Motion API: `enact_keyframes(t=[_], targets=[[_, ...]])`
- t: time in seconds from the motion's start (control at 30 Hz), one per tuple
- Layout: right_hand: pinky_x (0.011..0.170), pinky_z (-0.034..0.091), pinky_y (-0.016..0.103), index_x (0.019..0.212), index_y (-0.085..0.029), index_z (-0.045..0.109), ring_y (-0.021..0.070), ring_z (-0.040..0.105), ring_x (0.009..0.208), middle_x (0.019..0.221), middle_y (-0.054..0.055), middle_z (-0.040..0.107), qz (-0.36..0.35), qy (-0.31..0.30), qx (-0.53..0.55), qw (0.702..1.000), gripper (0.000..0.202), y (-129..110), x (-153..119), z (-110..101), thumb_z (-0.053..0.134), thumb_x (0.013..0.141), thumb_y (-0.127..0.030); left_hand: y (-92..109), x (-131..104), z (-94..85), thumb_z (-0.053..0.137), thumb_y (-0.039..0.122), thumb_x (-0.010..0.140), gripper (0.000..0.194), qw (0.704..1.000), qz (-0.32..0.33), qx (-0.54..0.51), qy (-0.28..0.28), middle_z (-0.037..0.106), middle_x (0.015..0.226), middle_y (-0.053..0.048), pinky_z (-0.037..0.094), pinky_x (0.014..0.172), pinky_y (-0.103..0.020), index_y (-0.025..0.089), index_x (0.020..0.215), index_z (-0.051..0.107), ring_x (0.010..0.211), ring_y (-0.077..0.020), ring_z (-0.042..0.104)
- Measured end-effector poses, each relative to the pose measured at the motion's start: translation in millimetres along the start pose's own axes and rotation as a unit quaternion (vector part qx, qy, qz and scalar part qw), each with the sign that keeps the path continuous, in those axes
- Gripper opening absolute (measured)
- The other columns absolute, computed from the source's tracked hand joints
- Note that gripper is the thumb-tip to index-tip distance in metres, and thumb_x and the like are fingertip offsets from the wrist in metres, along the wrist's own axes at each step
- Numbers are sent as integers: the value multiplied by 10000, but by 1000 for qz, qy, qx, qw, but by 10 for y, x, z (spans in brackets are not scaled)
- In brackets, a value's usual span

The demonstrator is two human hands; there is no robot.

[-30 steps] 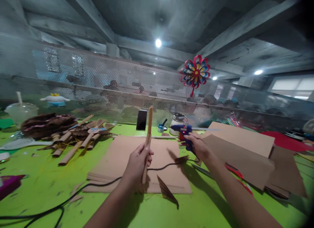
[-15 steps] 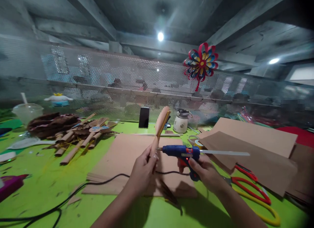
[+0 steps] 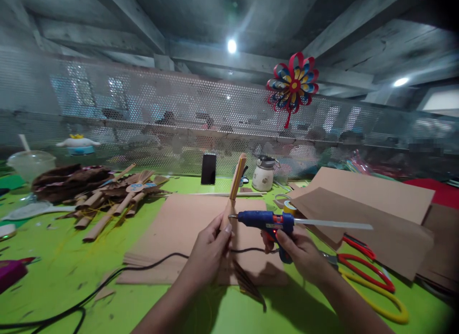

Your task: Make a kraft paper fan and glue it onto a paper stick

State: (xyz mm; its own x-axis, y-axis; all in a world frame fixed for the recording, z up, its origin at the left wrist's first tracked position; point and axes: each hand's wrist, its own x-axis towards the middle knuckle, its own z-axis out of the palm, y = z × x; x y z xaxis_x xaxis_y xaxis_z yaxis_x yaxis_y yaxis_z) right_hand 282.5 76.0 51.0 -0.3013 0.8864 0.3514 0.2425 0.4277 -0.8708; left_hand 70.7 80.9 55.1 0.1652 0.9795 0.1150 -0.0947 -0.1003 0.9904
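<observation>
My left hand (image 3: 211, 250) is closed around the lower part of a folded brown paper piece (image 3: 237, 178), which stands upright with its narrow, layered edge toward me. In my right hand (image 3: 303, 248) is a blue glue gun (image 3: 265, 220), its small red light lit and a long clear glue stick (image 3: 333, 224) jutting from the back. The nozzle points left and is at the paper piece just above my left thumb; whether it touches cannot be made out. Below my hands lies a stack of brown paper sheets (image 3: 172, 224). A dark pleated paper piece (image 3: 249, 286) shows under my left hand.
Rolled paper pieces (image 3: 103, 219) are heaped at left beside a brown cloth (image 3: 68, 181). A black cord (image 3: 107, 281) crosses the green table. Scissors with red and yellow handles (image 3: 373, 281) and large brown sheets (image 3: 362, 228) lie at right. A phone (image 3: 208, 169) and white jar (image 3: 263, 173) stand behind.
My left hand has turned the folded paper so its narrow edge now faces me. The glue gun stays close to it, with its nozzle still near my left thumb. The view has shifted slightly.
</observation>
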Motion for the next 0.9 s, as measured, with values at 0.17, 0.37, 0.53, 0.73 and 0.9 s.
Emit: enact_keyframes(t=[0.17,0.37,0.53,0.73,0.9], targets=[[674,479,300,790,-143,600,171,583,697,740,67,614,-14,1,-5,1000,422,1,-12,26,404,933,-488,9,-2,-8,592,439,800,279,1000,-14,-9,-12,487,632,32,324,502,-174,162,786,561,535,-87,388],[688,466,296,785,-148,603,177,585,717,714,58,623,-21,13,-33,999,432,13,-17,18,392,936,-493,-22,7,-22,604,426,797,280,1000,-22,-12,-18,474,615,41,312,490,-159,154,755,559,513,-65,372],[683,453,299,777,-148,594,178,574,712,720,60,612,-18,2,-33,999,436,28,-18,8,388,935,-498,-13,20,-21,600,408,805,265,999,-29,-22,-23,484,638,37,317,495,-156,148,775,564,515,-59,377],[672,432,289,739,-146,583,166,557,697,718,58,596,-13,1,-42,999,449,29,-24,0,389,936,-500,6,12,-24,577,391,825,242,998,-36,-25,-39,489,654,35,307,485,-160,149,818,560,509,-58,372],[651,424,276,740,-145,584,156,541,669,700,51,592,-16,9,-38,999,443,36,-17,5,388,940,-488,17,-10,-10,574,339,825,202,997,-50,-49,-45,482,651,36,320,495,-151,143,781,552,517,-55,387]])
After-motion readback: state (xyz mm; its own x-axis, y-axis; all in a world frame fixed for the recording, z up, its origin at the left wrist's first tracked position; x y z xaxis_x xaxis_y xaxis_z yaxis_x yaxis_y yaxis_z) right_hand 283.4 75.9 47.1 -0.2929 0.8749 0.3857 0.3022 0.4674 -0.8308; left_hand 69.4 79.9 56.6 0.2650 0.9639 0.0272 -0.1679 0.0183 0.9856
